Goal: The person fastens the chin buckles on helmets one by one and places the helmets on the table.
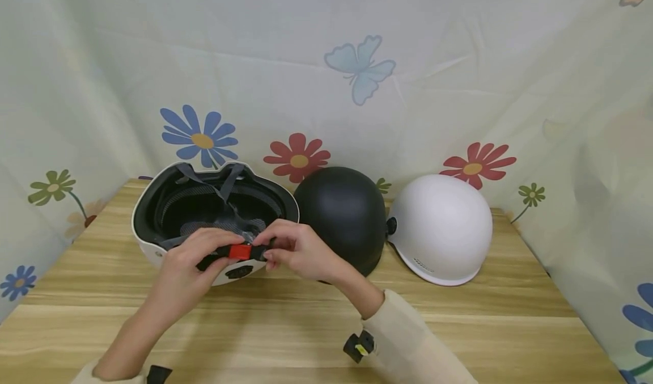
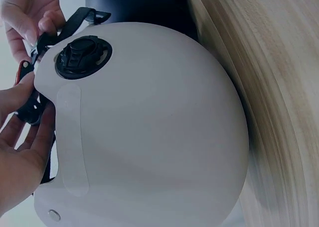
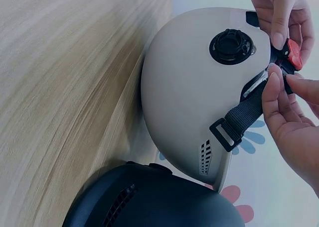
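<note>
A white helmet point(image 1: 152, 255) lies upside down on the table, its black padded inside facing up. Above its near rim, my left hand point(image 1: 187, 265) holds one side of a black chin-strap buckle with a red part point(image 1: 240, 252). My right hand point(image 1: 303, 252) pinches the black strap point(image 3: 245, 118) at the buckle's other side, finger and thumb close together. The loose end of that strap, with a black slider, hangs over the shell in the right wrist view. A round black dial point(image 2: 83, 56) sits on the helmet's back. Fingers partly hide the buckle's joint.
Right of the upturned helmet, a black helmet point(image 1: 340, 219) stands dome up, close against it. Farther right is a second white helmet point(image 1: 444, 225), also dome up. All are on a wood-grain table point(image 1: 285, 327), with a flower-printed curtain point(image 1: 275, 77) behind.
</note>
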The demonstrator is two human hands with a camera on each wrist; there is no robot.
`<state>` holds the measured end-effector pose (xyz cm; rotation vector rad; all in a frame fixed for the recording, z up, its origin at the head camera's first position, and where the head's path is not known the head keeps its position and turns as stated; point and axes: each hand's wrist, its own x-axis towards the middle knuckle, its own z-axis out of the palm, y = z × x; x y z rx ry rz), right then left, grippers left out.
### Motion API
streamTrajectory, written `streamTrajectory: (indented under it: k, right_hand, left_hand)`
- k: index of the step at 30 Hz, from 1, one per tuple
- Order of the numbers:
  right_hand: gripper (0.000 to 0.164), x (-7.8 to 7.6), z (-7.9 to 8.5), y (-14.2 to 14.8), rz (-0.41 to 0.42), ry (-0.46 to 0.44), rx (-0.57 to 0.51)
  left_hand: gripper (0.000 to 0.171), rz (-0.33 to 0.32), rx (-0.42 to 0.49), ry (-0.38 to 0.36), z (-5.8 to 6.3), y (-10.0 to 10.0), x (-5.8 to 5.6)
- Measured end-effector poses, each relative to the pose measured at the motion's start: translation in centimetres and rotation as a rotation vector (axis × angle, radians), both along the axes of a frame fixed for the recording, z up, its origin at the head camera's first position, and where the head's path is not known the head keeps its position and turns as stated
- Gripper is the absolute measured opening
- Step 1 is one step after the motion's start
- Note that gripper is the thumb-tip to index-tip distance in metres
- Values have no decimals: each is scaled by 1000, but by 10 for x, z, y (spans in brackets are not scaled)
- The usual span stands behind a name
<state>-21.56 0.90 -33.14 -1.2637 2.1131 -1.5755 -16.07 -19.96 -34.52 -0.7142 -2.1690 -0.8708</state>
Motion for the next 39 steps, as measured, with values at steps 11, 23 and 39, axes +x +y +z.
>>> streamTrajectory:
  k: [11, 23, 39]
  right_hand:
    - [36, -1, -9, -3, -79, 280, -25]
    - [30, 2, -11, -6, -207, 320, -62]
    - [30, 5, -9, -4, -234, 270, -44]
  left_hand:
    - [48, 22, 71, -85, 0, 1, 2]
    - [36, 34, 121, -96, -1, 3, 3]
    - [40, -28, 194, -82, -5, 0, 3]
